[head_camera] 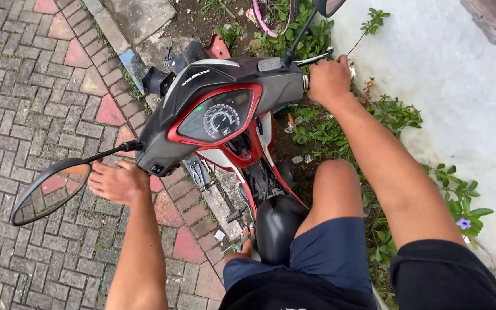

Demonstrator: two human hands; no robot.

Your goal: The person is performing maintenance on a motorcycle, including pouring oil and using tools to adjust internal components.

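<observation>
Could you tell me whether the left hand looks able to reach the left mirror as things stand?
Probably yes: the left hand rests at the handlebar end right beside the left mirror, and nothing lies between them.

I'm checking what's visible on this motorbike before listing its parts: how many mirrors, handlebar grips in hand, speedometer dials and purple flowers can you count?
Rear-view mirrors: 2, the left mirror and the right mirror, cut off at the top edge
Grips held: 2, by the left hand and the right hand
Speedometer dial: 1
Purple flower: 1
Total: 6
</observation>
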